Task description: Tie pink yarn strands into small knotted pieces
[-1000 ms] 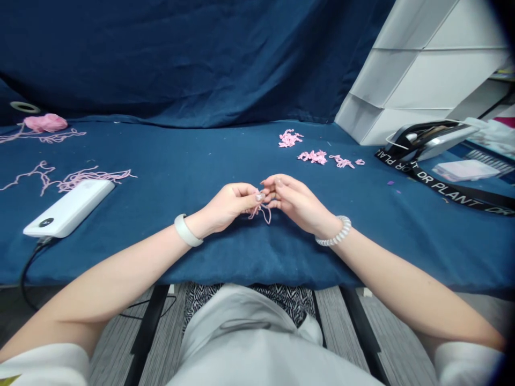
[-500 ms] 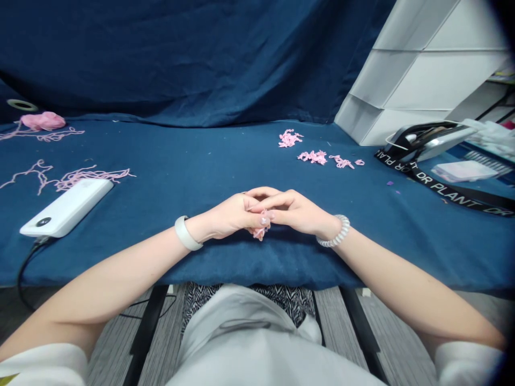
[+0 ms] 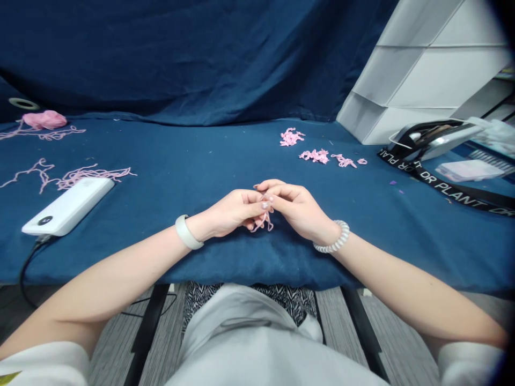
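My left hand and my right hand meet fingertip to fingertip above the near edge of the blue-covered table. Both pinch a short piece of pink yarn, whose loose ends hang just below the fingers. A white band circles my left wrist, and a coiled clear bracelet sits on my right wrist.
Small pink yarn bits lie at the back right. Loose pink strands and a pink yarn ball lie at the left, near a white power bank with a cable. A white box and a black lanyard are at the right.
My hands dropped and overlapped half a second ago, then lifted a little and drew into a fingertip pinch, with the yarn ends hanging below them again.
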The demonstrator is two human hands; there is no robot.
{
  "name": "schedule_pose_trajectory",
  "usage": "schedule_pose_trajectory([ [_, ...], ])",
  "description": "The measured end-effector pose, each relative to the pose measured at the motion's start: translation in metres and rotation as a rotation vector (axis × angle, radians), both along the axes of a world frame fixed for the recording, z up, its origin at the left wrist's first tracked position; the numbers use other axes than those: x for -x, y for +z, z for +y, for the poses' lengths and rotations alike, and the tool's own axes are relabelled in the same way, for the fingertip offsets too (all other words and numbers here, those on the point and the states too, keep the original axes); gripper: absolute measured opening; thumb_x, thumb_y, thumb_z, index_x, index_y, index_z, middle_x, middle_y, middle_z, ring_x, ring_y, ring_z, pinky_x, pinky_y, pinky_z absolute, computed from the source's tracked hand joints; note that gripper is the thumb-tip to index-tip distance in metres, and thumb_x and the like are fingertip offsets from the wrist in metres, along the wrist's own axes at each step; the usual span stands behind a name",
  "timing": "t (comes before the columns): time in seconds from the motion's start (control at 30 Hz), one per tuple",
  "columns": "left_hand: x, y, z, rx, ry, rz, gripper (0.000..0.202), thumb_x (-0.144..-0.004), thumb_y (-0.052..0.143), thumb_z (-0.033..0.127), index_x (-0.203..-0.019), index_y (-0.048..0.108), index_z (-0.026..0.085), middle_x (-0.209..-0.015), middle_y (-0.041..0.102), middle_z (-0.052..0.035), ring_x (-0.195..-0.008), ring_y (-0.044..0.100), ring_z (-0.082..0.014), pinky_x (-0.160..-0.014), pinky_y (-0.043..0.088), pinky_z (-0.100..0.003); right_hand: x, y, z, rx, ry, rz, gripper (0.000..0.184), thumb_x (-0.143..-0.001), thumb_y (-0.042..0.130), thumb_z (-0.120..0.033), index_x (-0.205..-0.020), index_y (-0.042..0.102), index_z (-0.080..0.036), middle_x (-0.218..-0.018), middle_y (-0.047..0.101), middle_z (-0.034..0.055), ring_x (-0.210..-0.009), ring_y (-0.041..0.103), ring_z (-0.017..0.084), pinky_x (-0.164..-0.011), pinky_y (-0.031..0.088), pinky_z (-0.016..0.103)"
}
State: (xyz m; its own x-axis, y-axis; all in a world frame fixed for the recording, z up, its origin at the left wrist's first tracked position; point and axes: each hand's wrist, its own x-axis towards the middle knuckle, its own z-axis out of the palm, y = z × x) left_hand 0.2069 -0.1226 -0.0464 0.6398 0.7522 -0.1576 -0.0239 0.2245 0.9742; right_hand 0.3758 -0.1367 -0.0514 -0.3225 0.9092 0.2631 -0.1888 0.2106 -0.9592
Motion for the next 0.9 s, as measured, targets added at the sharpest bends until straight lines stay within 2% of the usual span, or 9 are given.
schedule_pose_trajectory([
  [0.2,0.000,0.003,-0.001,-0.030,0.088,0.038,0.037,-0.069,0.074,0.044,-0.084,0.060,0.012,-0.070,0.056,0.0004,-0.059,0.054,-0.0047,-0.044,0.042,-0.012,-0.001,-0.002,0.002,-0.062,-0.077,-0.045,0.009,-0.080,0.068,-0.027,-0.076,0.071,-0.020,-0.102,0.062,0.0030,-0.094,0.059,0.012,-0.092,0.044,0.030],
  [0.33,-0.002,0.005,-0.002,-0.067,0.034,-0.004,0.034,-0.076,0.067,0.043,-0.079,0.060,0.010,-0.056,0.054,0.0013,-0.045,0.047,-0.0032,-0.040,0.036,-0.012,0.000,-0.002,0.001,-0.066,-0.118,-0.046,0.011,-0.079,0.068,-0.029,-0.076,0.071,-0.019,-0.101,0.063,0.0032,-0.091,0.059,0.012,-0.086,0.046,0.029],
  [0.4,-0.003,0.005,-0.003,-0.075,0.040,-0.030,0.036,-0.076,0.067,0.044,-0.074,0.057,0.009,-0.057,0.057,0.0002,-0.041,0.045,-0.0024,-0.039,0.035,-0.013,0.000,-0.001,0.001,-0.073,-0.129,-0.038,0.011,-0.079,0.069,-0.029,-0.077,0.072,-0.019,-0.098,0.063,0.0029,-0.091,0.059,0.011,-0.088,0.045,0.028],
  [0.5,-0.003,0.005,-0.004,-0.095,0.095,-0.037,0.035,-0.073,0.070,0.041,-0.073,0.053,0.011,-0.060,0.061,0.0003,-0.041,0.047,-0.0025,-0.040,0.039,-0.013,-0.001,0.001,0.002,0.006,-0.124,0.032,0.016,-0.078,0.069,-0.035,-0.080,0.072,-0.020,-0.094,0.065,0.0026,-0.086,0.060,0.011,-0.084,0.047,0.028],
  [0.63,-0.002,0.004,-0.004,-0.193,0.121,0.010,0.030,-0.075,0.069,0.036,-0.074,0.053,0.011,-0.057,0.060,0.0018,-0.042,0.051,-0.0029,-0.042,0.041,-0.012,-0.005,0.006,0.005,0.158,-0.139,0.123,0.026,-0.072,0.072,-0.044,-0.081,0.072,-0.020,-0.091,0.067,0.0031,-0.084,0.061,0.013,-0.079,0.049,0.029],
  [0.77,-0.001,0.004,-0.004,-0.217,0.122,0.015,0.028,-0.075,0.068,0.036,-0.075,0.055,0.011,-0.056,0.059,0.0020,-0.042,0.052,-0.0033,-0.043,0.043,-0.012,-0.009,0.009,0.006,0.183,-0.100,0.137,0.027,-0.071,0.073,-0.044,-0.079,0.072,-0.018,-0.091,0.067,0.0036,-0.082,0.062,0.014,-0.078,0.050,0.028],
  [0.9,-0.001,0.003,-0.003,-0.195,0.136,0.010,0.030,-0.075,0.069,0.039,-0.076,0.056,0.011,-0.055,0.058,0.0019,-0.043,0.053,-0.0038,-0.044,0.045,-0.012,-0.009,0.009,0.006,0.172,-0.006,0.056,0.027,-0.073,0.073,-0.043,-0.083,0.073,-0.018,-0.088,0.068,0.0038,-0.083,0.061,0.013,-0.081,0.049,0.029],
])
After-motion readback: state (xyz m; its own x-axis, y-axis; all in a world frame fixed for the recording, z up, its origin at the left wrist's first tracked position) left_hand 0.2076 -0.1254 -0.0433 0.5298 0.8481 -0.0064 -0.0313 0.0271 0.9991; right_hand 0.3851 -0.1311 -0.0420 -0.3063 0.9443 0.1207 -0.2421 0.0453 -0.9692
